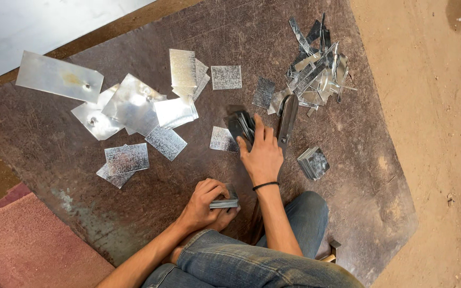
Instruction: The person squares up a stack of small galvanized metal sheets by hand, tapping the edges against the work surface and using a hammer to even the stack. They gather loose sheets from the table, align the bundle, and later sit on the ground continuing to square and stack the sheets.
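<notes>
A person sits on a dark worn mat [358,160] spread over a sandy floor [433,106], knees in blue jeans [252,261] at the mat's near edge. No box, tray or other container is in view; everything lies loose on the mat.

The left hand [206,205] is closed around a small stack of cut metal squares [225,202], held edge-on just above the mat near its near edge, beside the knee. The right hand [262,154], with a black band [265,185] on its wrist, reaches toward the middle of the mat with fingers spread and lies on a fanned bunch of dark metal pieces [240,125]; whether it grips them or only presses on them cannot be told.

Just to the right of that hand lie metal shears [287,120], pointing toward the far edge. Beyond their tip, near the far right edge, sits a heap of narrow metal offcuts [316,69]. A second small stack of squares [314,162] rests to the right of the right wrist.

Larger sheet-metal pieces [129,104] are scattered across the left half of the mat, overlapping, with one long sheet [60,76] at the far left edge. Single squares lie between them and the hands. A pink rug [22,245] touches the mat's near left corner.
</notes>
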Tool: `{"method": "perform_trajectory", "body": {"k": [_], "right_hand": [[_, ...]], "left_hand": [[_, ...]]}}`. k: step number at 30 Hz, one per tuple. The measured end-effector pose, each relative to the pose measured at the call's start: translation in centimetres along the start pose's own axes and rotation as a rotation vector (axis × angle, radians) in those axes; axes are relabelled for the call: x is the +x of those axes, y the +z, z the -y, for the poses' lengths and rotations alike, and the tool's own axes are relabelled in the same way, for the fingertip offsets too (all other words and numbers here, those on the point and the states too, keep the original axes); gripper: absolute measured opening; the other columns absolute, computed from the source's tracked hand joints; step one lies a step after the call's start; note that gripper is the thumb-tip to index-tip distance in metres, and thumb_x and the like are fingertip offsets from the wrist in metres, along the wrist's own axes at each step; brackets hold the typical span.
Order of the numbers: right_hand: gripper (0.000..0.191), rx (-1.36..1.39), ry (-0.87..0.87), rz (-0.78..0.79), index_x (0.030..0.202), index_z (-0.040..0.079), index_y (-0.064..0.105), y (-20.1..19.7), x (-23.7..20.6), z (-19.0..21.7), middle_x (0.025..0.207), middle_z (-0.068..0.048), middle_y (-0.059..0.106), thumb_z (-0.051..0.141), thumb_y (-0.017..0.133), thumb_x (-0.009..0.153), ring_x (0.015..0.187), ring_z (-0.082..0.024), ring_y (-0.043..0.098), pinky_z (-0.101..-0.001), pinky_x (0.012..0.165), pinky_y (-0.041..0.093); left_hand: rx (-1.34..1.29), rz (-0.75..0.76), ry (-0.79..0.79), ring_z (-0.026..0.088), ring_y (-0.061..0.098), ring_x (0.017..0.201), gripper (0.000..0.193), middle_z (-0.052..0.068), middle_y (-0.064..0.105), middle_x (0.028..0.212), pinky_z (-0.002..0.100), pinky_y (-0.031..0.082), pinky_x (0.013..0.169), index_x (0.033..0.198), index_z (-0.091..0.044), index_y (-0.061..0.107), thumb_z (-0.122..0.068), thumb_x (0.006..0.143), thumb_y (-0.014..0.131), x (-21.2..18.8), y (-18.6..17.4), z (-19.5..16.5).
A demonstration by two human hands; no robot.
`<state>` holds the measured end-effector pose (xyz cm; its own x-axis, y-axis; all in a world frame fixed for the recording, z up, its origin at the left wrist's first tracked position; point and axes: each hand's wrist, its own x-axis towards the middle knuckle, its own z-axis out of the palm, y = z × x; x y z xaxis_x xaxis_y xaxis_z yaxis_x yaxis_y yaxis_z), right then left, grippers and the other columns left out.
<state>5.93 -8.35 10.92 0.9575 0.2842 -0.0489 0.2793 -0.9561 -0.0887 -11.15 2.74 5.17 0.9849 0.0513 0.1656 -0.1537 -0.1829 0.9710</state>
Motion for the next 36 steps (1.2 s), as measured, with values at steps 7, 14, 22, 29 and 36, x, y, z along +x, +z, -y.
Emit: {"method": "perform_trajectory", "body": {"k": [7, 14, 22, 29, 36], "right_hand": [[0.070, 0.004, -0.060, -0.005, 0.156, 0.019, 0.042, 0.3, -0.5, -0.3, 0.126, -0.012, 0.059, 0.033, 0.073, 0.095, 0.109, -0.034, 0.066, -0.0474, 0.083, 0.055], [0.066, 0.138, -0.096, -0.221, 0.143, 0.000, 0.049, 1.5, -1.7, -0.4, 0.131, -0.018, 0.057, 0.024, 0.075, 0.088, 0.113, -0.039, 0.063, -0.0484, 0.088, 0.053], [0.045, 0.423, 0.102, -0.239, 0.131, 0.007, 0.062, 1.9, -3.2, -2.0, 0.123, -0.013, 0.066, 0.022, 0.079, 0.092, 0.110, -0.029, 0.070, -0.0411, 0.092, 0.057], [0.095, 0.270, -0.066, -0.050, 0.160, 0.013, 0.032, 0.0, 1.7, -0.9, 0.128, -0.016, 0.064, 0.017, 0.083, 0.079, 0.109, -0.032, 0.066, -0.0450, 0.093, 0.054], [0.109, -0.159, -0.190, 0.205, 0.161, 0.026, 0.018, -0.9, 3.3, 4.1, 0.134, -0.014, 0.053, 0.027, 0.086, 0.076, 0.118, -0.036, 0.054, -0.0509, 0.091, 0.048]], "left_hand": [[-0.006, 0.002, -0.019, 0.028, 0.064, 0.103, 0.025, 0.008, 0.068, 0.103, 0.041, 0.046, 0.096, 0.094, -0.008, 0.067, -0.005, 0.071, 0.075, 0.1, -0.1, -0.1], [0.006, 0.006, -0.028, 0.029, 0.064, 0.103, 0.023, 0.009, 0.067, 0.104, 0.042, 0.045, 0.096, 0.094, -0.008, 0.067, -0.005, 0.073, 0.076, 0.1, 0.2, 0.1], [0.006, -0.028, -0.016, 0.029, 0.065, 0.101, 0.023, 0.009, 0.069, 0.101, 0.043, 0.047, 0.093, 0.092, -0.007, 0.068, -0.007, 0.072, 0.079, 0.2, 0.5, 0.3], [0.019, -0.078, 0.026, 0.026, 0.069, 0.092, 0.022, 0.005, 0.074, 0.098, 0.039, 0.054, 0.083, 0.092, -0.008, 0.073, -0.008, 0.071, 0.081, -0.2, 0.8, 0.9], [0.031, -0.051, -0.004, 0.026, 0.067, 0.092, 0.019, 0.006, 0.074, 0.099, 0.039, 0.053, 0.085, 0.090, -0.007, 0.073, -0.007, 0.072, 0.080, 0.1, 0.6, 0.6]]}}
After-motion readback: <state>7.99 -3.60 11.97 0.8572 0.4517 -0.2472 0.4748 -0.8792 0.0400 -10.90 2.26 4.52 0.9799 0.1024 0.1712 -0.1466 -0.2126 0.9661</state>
